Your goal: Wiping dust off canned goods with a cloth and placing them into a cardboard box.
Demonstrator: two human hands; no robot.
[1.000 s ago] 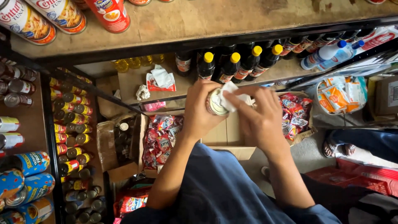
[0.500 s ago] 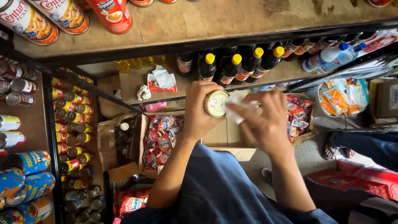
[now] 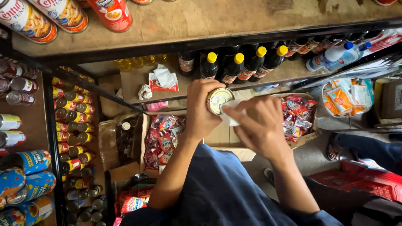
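Fingers of the left hand (image 3: 201,109) wrap tight around a tin can (image 3: 219,99), held up before the dark bottles (image 3: 234,67); the right hand (image 3: 259,127) pinches a white cloth (image 3: 231,118) against its gold lid. Wiping looks midway; the lid already shines.
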